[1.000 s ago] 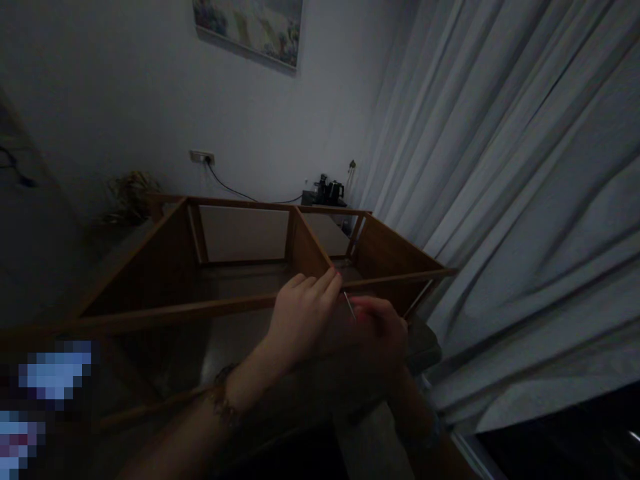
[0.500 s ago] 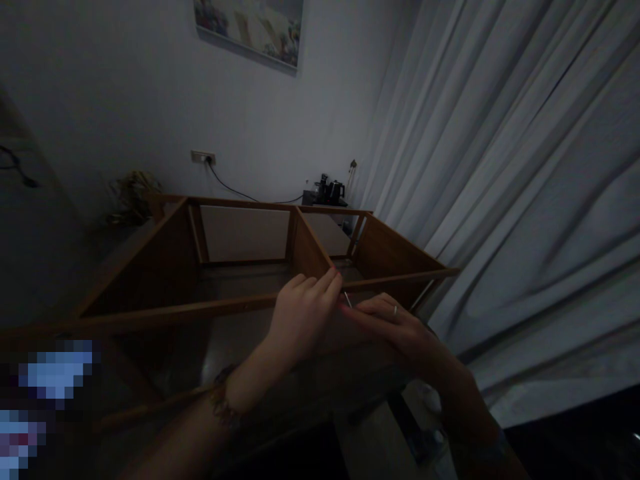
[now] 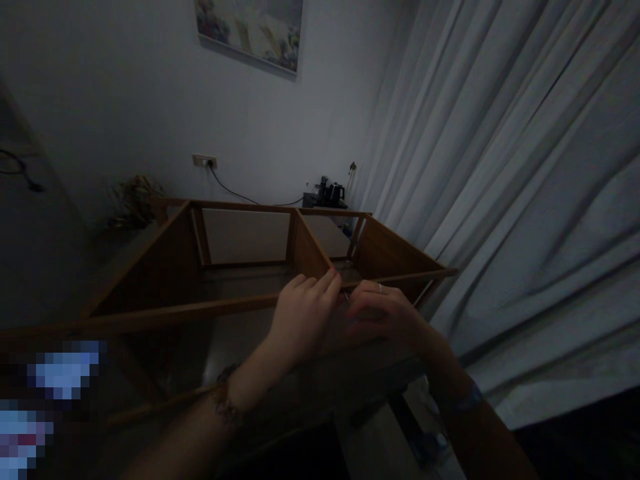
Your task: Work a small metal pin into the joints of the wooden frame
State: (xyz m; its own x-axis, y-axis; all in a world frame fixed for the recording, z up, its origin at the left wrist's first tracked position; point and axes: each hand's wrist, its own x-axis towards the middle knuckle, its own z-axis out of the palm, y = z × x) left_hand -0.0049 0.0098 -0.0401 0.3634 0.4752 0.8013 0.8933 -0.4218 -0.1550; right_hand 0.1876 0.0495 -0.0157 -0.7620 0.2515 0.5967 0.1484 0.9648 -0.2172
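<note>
A wooden cabinet frame [image 3: 250, 305] with inner divider panels stands before me. My left hand [image 3: 306, 310] is closed over its near rail, where the middle divider [image 3: 313, 247] meets it. Just to the right, my right hand [image 3: 383, 313] has its fingers curled at a thin metal rod [image 3: 346, 295], which looks like a hex key. Only a short bit of the rod shows; the fingers cover the rest, and the spot where it meets the rail is dark.
A long pale curtain [image 3: 500, 167] hangs along the right side. Behind the frame, a black kettle [image 3: 337, 193] stands by the wall, and a cord runs to a wall socket [image 3: 204, 161]. Dried plants [image 3: 137, 197] are at the far left. Below my right arm lie dim items.
My right hand has shifted slightly up and left, from fingers stretched along the rod to fingers curled at it. Less of the rod shows. My left hand keeps its place on the rail.
</note>
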